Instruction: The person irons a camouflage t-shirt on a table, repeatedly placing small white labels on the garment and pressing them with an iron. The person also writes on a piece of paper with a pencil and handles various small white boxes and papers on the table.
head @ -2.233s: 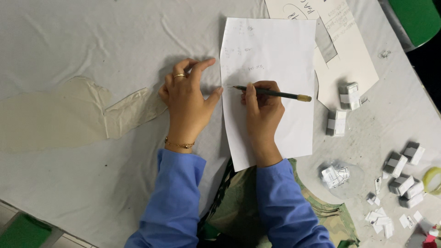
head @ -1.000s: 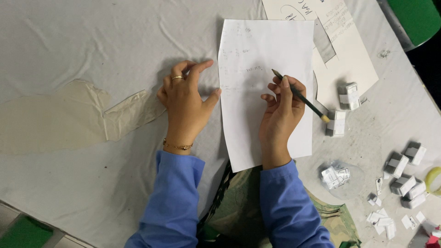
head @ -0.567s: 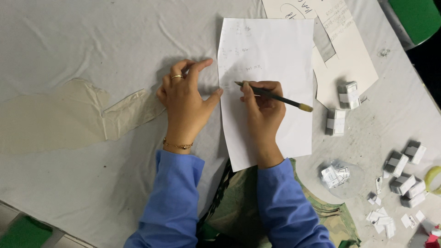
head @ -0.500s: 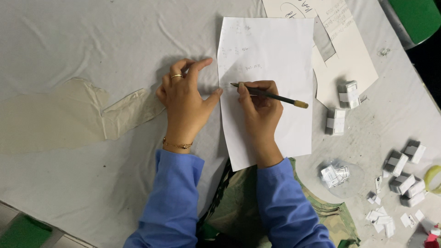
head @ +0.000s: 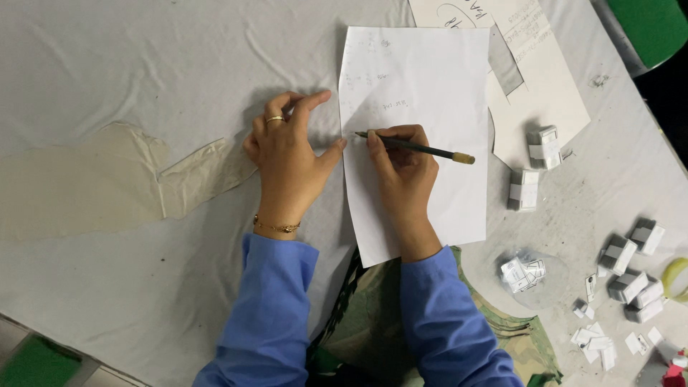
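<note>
The sheet of paper point(head: 419, 93) looks matt and smooth, and the pencil point(head: 416, 147) lying across it has a dark, faintly glossy painted shaft. Left of the paper, the table cover point(head: 129, 64) is soft, wrinkled grey-white cloth, with a thin, translucent beige plastic film point(head: 93, 179) on it. Right of the paper, small bundles point(head: 534, 168) show shiny silver foil wrapped in matt white paper bands.

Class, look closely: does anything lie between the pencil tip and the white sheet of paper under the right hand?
Nothing visible does. The right hand holds the pencil with its tip down at the white sheet, and the paper around the tip is bare.
</note>
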